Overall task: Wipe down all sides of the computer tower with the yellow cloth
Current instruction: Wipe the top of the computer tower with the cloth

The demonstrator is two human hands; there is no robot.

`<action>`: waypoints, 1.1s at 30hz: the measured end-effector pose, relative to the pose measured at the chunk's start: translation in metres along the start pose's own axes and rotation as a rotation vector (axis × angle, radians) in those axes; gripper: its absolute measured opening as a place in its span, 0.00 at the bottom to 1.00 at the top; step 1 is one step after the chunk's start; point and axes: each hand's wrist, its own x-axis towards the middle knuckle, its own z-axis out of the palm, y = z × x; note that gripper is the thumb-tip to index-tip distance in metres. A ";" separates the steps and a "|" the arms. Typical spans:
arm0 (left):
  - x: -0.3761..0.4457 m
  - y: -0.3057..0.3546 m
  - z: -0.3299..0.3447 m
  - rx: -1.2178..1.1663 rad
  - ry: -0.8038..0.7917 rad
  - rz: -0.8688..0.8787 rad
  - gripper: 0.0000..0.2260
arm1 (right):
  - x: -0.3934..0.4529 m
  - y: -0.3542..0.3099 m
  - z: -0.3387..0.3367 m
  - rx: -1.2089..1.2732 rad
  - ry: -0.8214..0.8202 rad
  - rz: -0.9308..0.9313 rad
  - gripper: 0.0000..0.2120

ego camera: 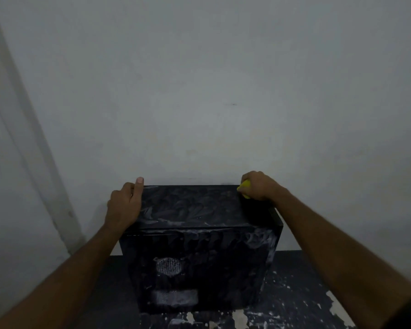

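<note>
Black computer tower (199, 245) on a dark paint-flecked table (294, 293), both hands at its top corners
Right hand (259, 186) clenches the yellow cloth (245, 188) at the far corner at 1 o'clock; left hand (125, 203) grasps the top's left edge at 11 o'clock, thumb along it. Pale wall (199, 91) sits close behind the far edge; bare tabletop shows at 5 o'clock
</note>
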 end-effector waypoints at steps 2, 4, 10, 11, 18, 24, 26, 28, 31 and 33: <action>0.000 0.001 0.001 -0.015 -0.010 -0.012 0.30 | -0.003 0.002 -0.006 0.080 -0.098 -0.050 0.06; 0.002 -0.001 0.001 -0.031 -0.004 -0.015 0.30 | 0.002 0.007 -0.012 0.070 -0.120 -0.015 0.06; 0.004 -0.006 0.002 -0.035 0.013 0.017 0.34 | 0.018 -0.009 0.001 -0.061 0.016 -0.013 0.12; 0.004 -0.007 0.002 -0.039 0.015 0.024 0.34 | 0.017 -0.011 0.001 -0.005 -0.025 -0.048 0.09; 0.005 -0.009 0.004 -0.002 0.019 0.029 0.35 | 0.025 -0.008 -0.005 -0.061 -0.018 0.032 0.14; 0.003 -0.009 0.002 -0.004 0.008 0.018 0.35 | 0.022 -0.016 0.003 0.067 -0.131 -0.050 0.09; 0.003 -0.006 0.002 -0.004 0.010 0.015 0.34 | 0.022 -0.010 -0.003 0.063 -0.134 -0.028 0.09; 0.001 -0.003 0.002 0.009 0.013 0.013 0.32 | 0.026 -0.008 0.000 -0.045 -0.037 0.002 0.13; 0.001 -0.002 0.001 0.014 0.014 0.019 0.32 | 0.024 -0.020 0.010 -0.037 0.014 -0.029 0.10; 0.000 -0.002 0.001 0.015 0.012 0.018 0.32 | 0.016 -0.022 0.008 0.090 -0.077 -0.092 0.06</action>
